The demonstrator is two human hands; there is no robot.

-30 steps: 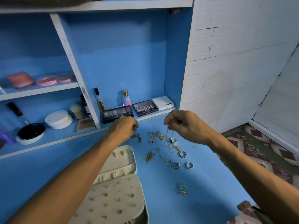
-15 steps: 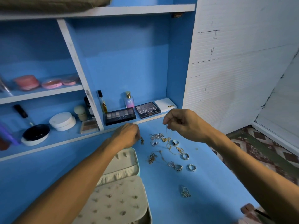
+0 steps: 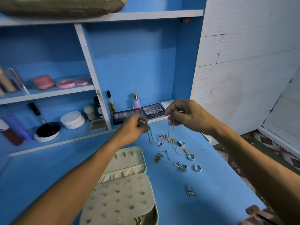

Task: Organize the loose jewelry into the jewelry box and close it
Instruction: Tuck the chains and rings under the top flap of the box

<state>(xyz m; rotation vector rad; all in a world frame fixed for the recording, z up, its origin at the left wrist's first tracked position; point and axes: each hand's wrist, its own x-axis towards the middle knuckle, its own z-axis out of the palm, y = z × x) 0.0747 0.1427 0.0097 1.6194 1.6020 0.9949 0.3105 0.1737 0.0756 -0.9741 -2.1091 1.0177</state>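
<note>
An open cream jewelry box [image 3: 129, 161] with a mint rim lies on the blue table, its studded earring panel [image 3: 120, 198] folded toward me. My left hand [image 3: 133, 129] pinches a short gold chain [image 3: 150, 137] that dangles above the table, just beyond the box. My right hand [image 3: 186, 117] pinches a thin gold necklace [image 3: 170, 132] whose lower end trails into the jewelry pile [image 3: 172, 143]. Loose rings [image 3: 190, 156] and chains lie scattered to the right of the box, one ring cluster [image 3: 191, 191] nearer me.
Eyeshadow palettes [image 3: 152, 110], a perfume bottle [image 3: 136, 101] and a dropper bottle stand on the low shelf behind my hands. Compacts, a brush and tubes fill the left shelves. The table's right edge drops to a patterned floor [image 3: 276, 151].
Both hands have risen from the table. The left hand has lifted a short chain into the air, and the right hand has pulled the thin necklace higher out of the pile.
</note>
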